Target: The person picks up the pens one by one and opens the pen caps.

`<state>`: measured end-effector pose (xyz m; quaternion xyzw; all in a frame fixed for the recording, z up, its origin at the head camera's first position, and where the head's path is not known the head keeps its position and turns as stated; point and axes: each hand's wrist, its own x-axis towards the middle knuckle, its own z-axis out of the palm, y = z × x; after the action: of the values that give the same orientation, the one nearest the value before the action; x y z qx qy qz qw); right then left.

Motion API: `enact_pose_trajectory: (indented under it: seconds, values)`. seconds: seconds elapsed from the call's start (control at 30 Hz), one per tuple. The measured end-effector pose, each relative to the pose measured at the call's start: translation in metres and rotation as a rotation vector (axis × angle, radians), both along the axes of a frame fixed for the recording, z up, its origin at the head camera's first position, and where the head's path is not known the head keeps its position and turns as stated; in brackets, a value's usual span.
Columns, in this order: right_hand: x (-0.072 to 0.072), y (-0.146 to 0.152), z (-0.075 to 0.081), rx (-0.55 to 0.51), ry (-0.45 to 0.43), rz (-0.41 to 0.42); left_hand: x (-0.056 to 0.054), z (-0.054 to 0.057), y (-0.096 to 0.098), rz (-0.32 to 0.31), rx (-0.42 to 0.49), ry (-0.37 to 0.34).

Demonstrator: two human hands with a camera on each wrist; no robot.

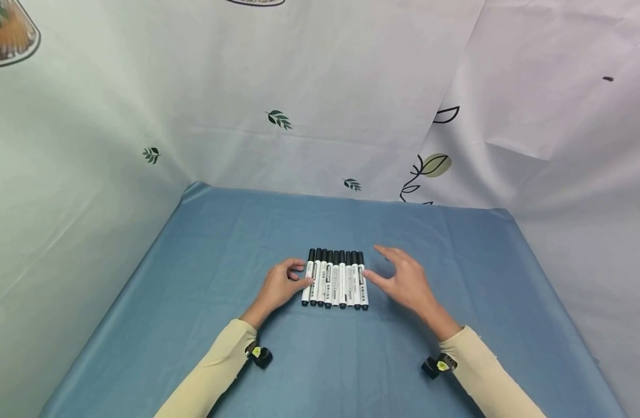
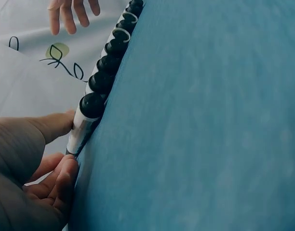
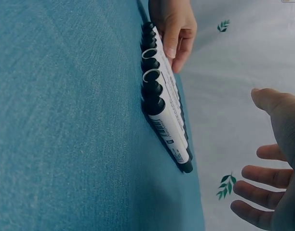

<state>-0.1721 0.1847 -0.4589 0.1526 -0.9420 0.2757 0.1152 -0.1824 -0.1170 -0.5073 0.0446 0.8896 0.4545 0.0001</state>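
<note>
A row of black-capped white markers (image 1: 335, 278) lies side by side on the blue cloth. At the row's left end is my left hand (image 1: 283, 284), its thumb over the end marker (image 2: 83, 126) and its curled fingers against that marker's outer side. The left wrist view shows thumb and fingertips either side of the barrel. My right hand (image 1: 405, 278) hovers by the row's right end with thumb and fingers spread apart. In the right wrist view it holds nothing and stands off from the nearest marker (image 3: 169, 134).
Blue cloth (image 1: 220, 226) covers the table. White curtains (image 1: 325, 87) printed with leaves hang behind it and along both sides. A small black camera (image 1: 262, 356) is strapped to the left wrist, and another (image 1: 431, 367) to the right one.
</note>
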Motion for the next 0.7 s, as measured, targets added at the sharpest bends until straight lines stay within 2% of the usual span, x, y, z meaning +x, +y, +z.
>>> enact_pose_trajectory:
  seconds: [0.23, 0.47, 0.7]
  values:
    - [-0.0004, -0.0009, -0.0013, -0.005, 0.002, 0.003, -0.0018, 0.0043, -0.0007, 0.014, -0.029, -0.044]
    - [-0.0008, -0.0017, -0.0016, -0.009, 0.009, 0.010, -0.0016, 0.0053, 0.0015, 0.037, -0.113, -0.015]
    - [-0.0012, -0.0017, -0.0023, -0.012, 0.021, 0.006, -0.0030, 0.0041, -0.0001, 0.051, -0.133, 0.018]
